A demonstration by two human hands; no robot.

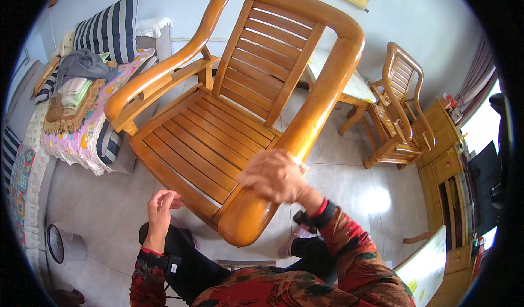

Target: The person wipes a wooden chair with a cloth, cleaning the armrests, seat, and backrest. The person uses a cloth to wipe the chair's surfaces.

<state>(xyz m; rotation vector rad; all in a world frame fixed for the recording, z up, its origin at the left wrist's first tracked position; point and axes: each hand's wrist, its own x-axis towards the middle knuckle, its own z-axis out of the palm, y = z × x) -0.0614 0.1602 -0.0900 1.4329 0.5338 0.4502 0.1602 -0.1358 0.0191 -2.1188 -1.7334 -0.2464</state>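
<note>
A large wooden armchair with a slatted seat [196, 139] and slatted back stands before me, its surface glossy. My right hand [274, 176], blurred, lies over the armrest [249, 217] nearest me on the right, above its rounded front end. Whether a cloth or anything else is under that palm cannot be told. Beside the front edge of the seat, my left hand [163, 202] is raised with its fingers bent and close together; nothing shows in it. The armrest on the left [163, 71] is untouched.
A sofa with a patterned cover [77, 139] and folded cloths is at the left, above a waste bin [61, 245]. Behind the armchair are a covered table [352, 79] and a second wooden chair [397, 102]. A wooden cabinet [446, 163] lines the right side, near another tabletop [425, 262].
</note>
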